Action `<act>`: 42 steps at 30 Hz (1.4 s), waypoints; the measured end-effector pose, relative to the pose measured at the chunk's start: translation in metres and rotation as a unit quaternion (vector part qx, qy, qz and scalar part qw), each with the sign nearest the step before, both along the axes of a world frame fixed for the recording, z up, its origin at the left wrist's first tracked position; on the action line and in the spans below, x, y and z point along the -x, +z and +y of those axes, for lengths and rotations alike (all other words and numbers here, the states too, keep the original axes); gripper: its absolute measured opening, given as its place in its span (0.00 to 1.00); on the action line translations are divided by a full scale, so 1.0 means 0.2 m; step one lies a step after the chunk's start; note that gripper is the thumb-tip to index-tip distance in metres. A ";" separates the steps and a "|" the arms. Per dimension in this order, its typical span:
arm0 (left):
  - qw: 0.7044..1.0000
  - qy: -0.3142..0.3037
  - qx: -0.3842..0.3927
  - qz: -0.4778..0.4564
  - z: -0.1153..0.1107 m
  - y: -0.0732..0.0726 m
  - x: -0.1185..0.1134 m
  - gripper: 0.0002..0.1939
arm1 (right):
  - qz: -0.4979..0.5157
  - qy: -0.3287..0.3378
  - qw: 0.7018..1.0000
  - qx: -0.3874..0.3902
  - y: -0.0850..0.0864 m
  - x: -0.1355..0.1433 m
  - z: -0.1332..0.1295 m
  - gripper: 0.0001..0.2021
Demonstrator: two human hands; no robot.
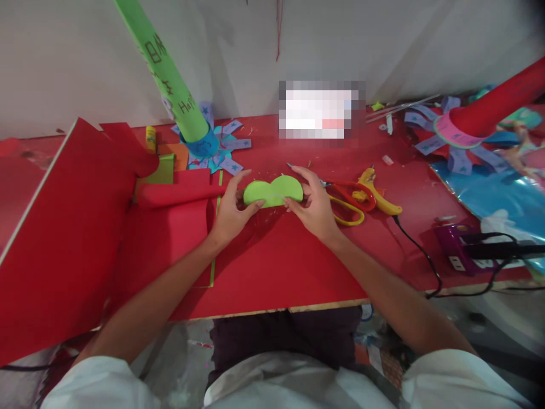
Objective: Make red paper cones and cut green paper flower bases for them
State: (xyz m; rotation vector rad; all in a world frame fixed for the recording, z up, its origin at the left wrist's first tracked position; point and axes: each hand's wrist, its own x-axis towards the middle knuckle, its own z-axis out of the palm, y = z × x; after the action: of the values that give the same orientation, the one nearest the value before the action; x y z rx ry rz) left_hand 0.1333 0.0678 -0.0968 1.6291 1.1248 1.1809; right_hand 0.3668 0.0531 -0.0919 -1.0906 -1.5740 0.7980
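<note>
A light green paper cutout (pixel 275 190) with two rounded lobes is stretched between my two hands, just above the red table. My left hand (pixel 232 207) pinches its left end, thumb on the near edge. On the right end, my right hand (pixel 313 204) grips it the same way, with the index finger raised. Close to my right hand lie scissors (pixel 351 199) with red and yellow handles, partly hidden behind that hand. A yellow glue gun (pixel 378 193) with a black cord rests beside the scissors.
Red paper sheets (pixel 170 227) and a red folder (pixel 72 238) cover the left side. A green paper tube (pixel 170 85) stands behind, near a glue stick (pixel 150 139). To the right are a red tube (pixel 502 108), blue plastic (pixel 481 193) and a purple box (pixel 460 250).
</note>
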 end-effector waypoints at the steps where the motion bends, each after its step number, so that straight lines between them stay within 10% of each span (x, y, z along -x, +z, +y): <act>1: 1.000 -0.001 0.001 0.004 0.00 0.00 0.00 0.43 | 0.005 0.003 1.000 0.003 0.00 0.00 0.00 0.32; 9: 0.999 -0.032 -0.007 0.023 -0.02 0.02 0.00 0.36 | 0.003 -0.015 0.998 0.059 0.02 -0.01 0.01 0.24; 20: 0.999 -0.050 -0.004 -0.003 -0.01 -0.03 -0.04 0.59 | 0.126 -0.048 0.987 0.084 0.05 0.06 -0.01 0.23; 29: 0.998 0.001 -0.032 -0.057 0.01 -0.04 -0.01 0.38 | 0.099 0.086 0.979 0.154 0.01 0.10 -0.02 0.25; 36: 0.998 -0.045 -0.021 -0.036 -0.01 -0.02 -0.04 0.38 | 0.058 0.042 0.989 0.132 -0.01 0.07 -0.01 0.24; 42: 0.998 -0.046 0.012 -0.032 -0.02 0.01 -0.04 0.17 | 0.001 0.042 0.991 0.129 -0.01 0.05 -0.01 0.27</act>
State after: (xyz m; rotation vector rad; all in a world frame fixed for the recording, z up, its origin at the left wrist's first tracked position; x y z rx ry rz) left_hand 0.1416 0.0639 -0.0953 1.5963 1.0086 1.1487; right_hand 0.3571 0.0511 -0.0946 -1.2127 -1.5528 1.0825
